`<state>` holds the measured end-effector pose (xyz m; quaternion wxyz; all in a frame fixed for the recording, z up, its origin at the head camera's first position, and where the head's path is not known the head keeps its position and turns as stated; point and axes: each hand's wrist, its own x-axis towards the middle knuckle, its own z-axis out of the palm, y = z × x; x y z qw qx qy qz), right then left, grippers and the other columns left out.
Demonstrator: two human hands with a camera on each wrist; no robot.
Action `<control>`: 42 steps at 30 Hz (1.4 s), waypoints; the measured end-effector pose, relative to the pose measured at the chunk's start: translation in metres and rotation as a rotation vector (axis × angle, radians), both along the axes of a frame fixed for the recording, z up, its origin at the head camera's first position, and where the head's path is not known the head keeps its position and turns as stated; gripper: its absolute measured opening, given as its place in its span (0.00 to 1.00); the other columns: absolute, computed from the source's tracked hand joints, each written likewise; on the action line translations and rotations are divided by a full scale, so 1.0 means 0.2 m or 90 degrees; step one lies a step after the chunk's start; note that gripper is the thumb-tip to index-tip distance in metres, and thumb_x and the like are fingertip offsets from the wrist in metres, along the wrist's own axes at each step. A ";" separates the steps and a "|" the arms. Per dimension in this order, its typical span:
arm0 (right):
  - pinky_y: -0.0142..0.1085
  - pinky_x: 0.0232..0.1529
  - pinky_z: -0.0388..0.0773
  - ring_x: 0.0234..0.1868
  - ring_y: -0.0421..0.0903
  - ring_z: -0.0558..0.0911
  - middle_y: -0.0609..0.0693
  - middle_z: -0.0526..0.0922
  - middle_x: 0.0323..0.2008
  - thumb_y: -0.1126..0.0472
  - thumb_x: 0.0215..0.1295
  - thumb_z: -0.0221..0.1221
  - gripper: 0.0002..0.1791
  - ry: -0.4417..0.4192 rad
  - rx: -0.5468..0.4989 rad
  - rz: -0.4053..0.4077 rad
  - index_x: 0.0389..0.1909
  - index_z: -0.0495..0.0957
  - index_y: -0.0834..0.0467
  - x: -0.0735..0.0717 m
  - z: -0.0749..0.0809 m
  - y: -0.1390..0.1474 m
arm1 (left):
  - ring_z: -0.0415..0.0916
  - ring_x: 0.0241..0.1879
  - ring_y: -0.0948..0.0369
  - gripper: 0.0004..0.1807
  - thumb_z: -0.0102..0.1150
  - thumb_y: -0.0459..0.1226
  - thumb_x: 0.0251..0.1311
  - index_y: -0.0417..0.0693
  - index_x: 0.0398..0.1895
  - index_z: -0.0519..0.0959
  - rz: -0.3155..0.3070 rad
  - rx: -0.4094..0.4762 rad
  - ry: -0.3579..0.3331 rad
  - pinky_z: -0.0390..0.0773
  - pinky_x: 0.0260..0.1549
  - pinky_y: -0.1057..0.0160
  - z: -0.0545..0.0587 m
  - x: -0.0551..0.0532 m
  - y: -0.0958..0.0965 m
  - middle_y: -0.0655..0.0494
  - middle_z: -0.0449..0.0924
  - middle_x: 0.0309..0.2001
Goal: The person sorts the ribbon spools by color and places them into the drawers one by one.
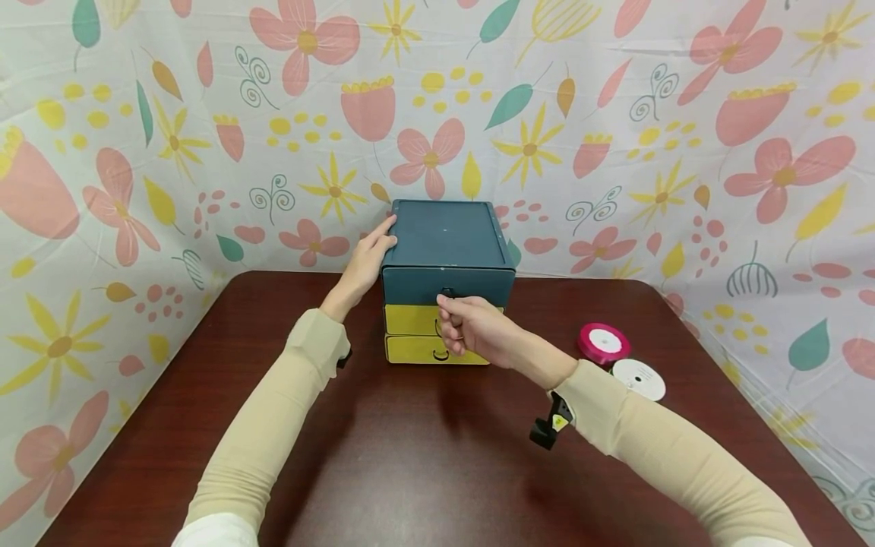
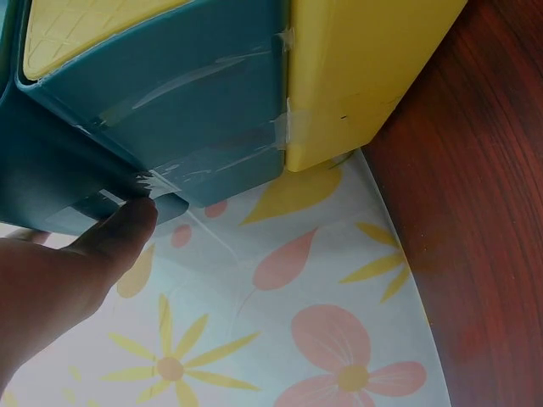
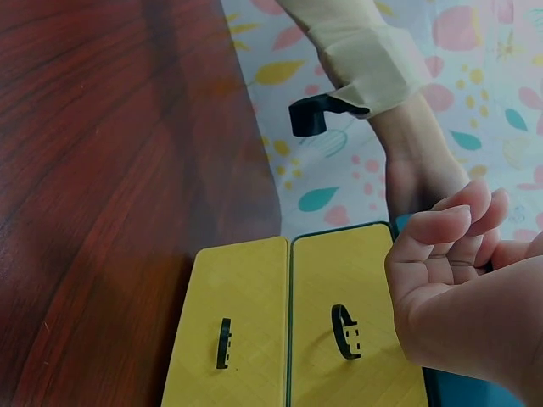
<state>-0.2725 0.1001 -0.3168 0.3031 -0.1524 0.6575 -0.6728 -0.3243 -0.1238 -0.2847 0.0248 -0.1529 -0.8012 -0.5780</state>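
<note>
A small drawer cabinet point(image 1: 444, 232) with a dark blue top stands at the back of the table. Its top drawer point(image 1: 410, 286) is blue; below it are two yellow drawers point(image 3: 242, 297) with black loop handles point(image 3: 341, 331). My right hand point(image 1: 481, 330) pinches the top drawer's black handle point(image 1: 447, 292) between thumb and curled fingers, which mostly hide it in the right wrist view. My left hand point(image 1: 365, 262) rests along the cabinet's upper left edge with fingers extended. In the left wrist view its thumb point(image 2: 127, 225) touches the blue side.
To the right on the dark wooden table point(image 1: 410, 456) lie a pink-rimmed ribbon spool point(image 1: 604, 342) and a white disc point(image 1: 639, 380) with a small center hole. A flower-patterned cloth point(image 1: 437, 99) hangs behind the table and along both sides.
</note>
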 end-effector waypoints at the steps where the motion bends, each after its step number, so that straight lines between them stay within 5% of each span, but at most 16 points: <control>1: 0.32 0.24 0.65 0.18 0.42 0.68 0.46 0.64 0.17 0.48 0.76 0.42 0.20 0.000 0.000 0.000 0.27 0.64 0.58 0.00 0.00 0.00 | 0.43 0.77 0.55 0.30 0.36 0.42 0.74 0.53 0.77 0.50 -0.002 0.002 -0.001 0.49 0.74 0.50 0.00 0.00 0.00 0.53 0.46 0.78; 13: 0.32 0.24 0.66 0.18 0.42 0.68 0.46 0.65 0.17 0.48 0.76 0.43 0.20 0.011 -0.001 0.000 0.28 0.65 0.58 -0.03 0.00 0.00 | 0.44 0.77 0.54 0.30 0.36 0.41 0.73 0.53 0.77 0.51 -0.005 0.012 -0.007 0.50 0.74 0.49 0.00 -0.01 0.00 0.53 0.46 0.78; 21: 0.32 0.25 0.71 0.19 0.42 0.71 0.48 0.71 0.20 0.44 0.72 0.50 0.30 0.038 0.079 -0.010 0.52 0.68 0.71 -0.02 -0.05 0.04 | 0.42 0.78 0.54 0.30 0.36 0.42 0.74 0.54 0.77 0.51 -0.004 0.005 -0.012 0.49 0.74 0.48 -0.01 0.00 0.00 0.53 0.46 0.78; 29: 0.33 0.21 0.70 0.17 0.43 0.72 0.47 0.67 0.16 0.48 0.74 0.47 0.20 0.065 0.198 -0.026 0.35 0.72 0.62 -0.02 -0.16 0.08 | 0.43 0.77 0.54 0.30 0.36 0.42 0.74 0.52 0.77 0.51 -0.011 0.014 0.007 0.49 0.74 0.49 -0.01 -0.01 -0.01 0.52 0.46 0.78; 33: 0.33 0.20 0.70 0.15 0.42 0.71 0.47 0.67 0.15 0.45 0.74 0.45 0.25 0.056 0.247 -0.036 0.41 0.73 0.66 -0.02 -0.22 0.07 | 0.44 0.77 0.54 0.30 0.37 0.42 0.73 0.53 0.77 0.51 -0.013 0.025 -0.001 0.50 0.74 0.48 -0.02 -0.03 -0.01 0.52 0.46 0.78; 37: 0.32 0.23 0.71 0.17 0.41 0.72 0.46 0.71 0.17 0.45 0.76 0.42 0.30 0.017 0.223 -0.031 0.55 0.70 0.70 -0.04 -0.25 0.06 | 0.45 0.77 0.55 0.30 0.37 0.44 0.73 0.58 0.77 0.51 -0.008 0.037 -0.003 0.50 0.74 0.49 -0.08 -0.09 -0.02 0.55 0.47 0.77; 42: 0.32 0.25 0.71 0.19 0.41 0.69 0.45 0.69 0.19 0.49 0.77 0.41 0.27 -0.039 0.158 -0.039 0.56 0.68 0.70 -0.06 -0.25 0.05 | 0.45 0.77 0.59 0.29 0.37 0.48 0.73 0.63 0.76 0.52 0.006 0.026 0.014 0.51 0.74 0.51 -0.13 -0.14 -0.02 0.59 0.49 0.77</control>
